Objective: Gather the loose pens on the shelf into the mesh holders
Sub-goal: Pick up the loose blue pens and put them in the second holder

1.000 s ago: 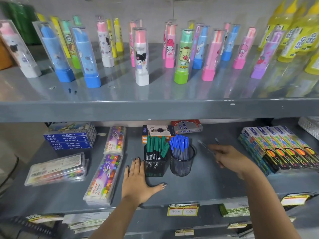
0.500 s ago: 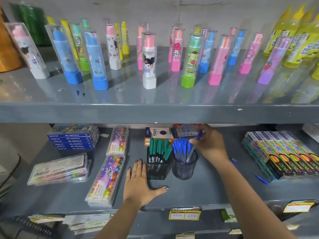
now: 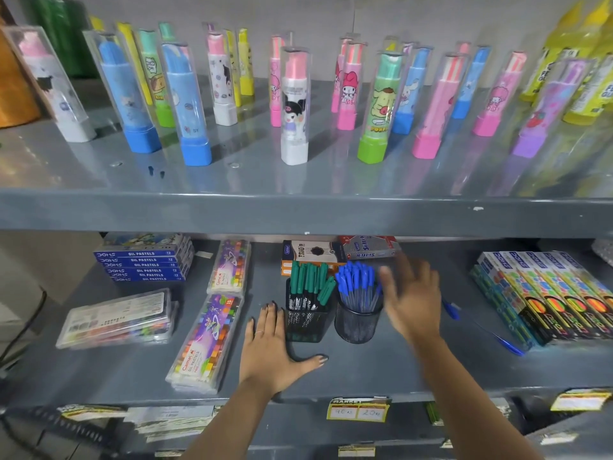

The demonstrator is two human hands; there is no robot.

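Two black mesh holders stand mid-shelf: a square holder [image 3: 306, 323] full of green-capped markers [image 3: 308, 280] and a round holder [image 3: 356, 325] full of blue-capped pens [image 3: 356, 282]. My left hand [image 3: 272, 346] lies flat on the shelf, fingers spread, touching the square holder's left side. My right hand [image 3: 413, 300] hovers blurred just right of the round holder, fingers apart, holding nothing. Two loose blue pens lie on the shelf to the right: one [image 3: 451, 308] near my right wrist, another [image 3: 509, 346] beside the pencil boxes.
Pencil boxes [image 3: 557, 293] are stacked at the right. Oil pastel packs [image 3: 207, 343], a clear case [image 3: 117, 318] and blue boxes [image 3: 144, 263] sit at left. Pen cartons [image 3: 338, 252] stand behind the holders. Tall erasers line the upper shelf [image 3: 298, 207].
My right hand carried a blue pen from the shelf's right side to the round holder, let it go there, and now draws back rightward with nothing in it. My left hand stayed flat.
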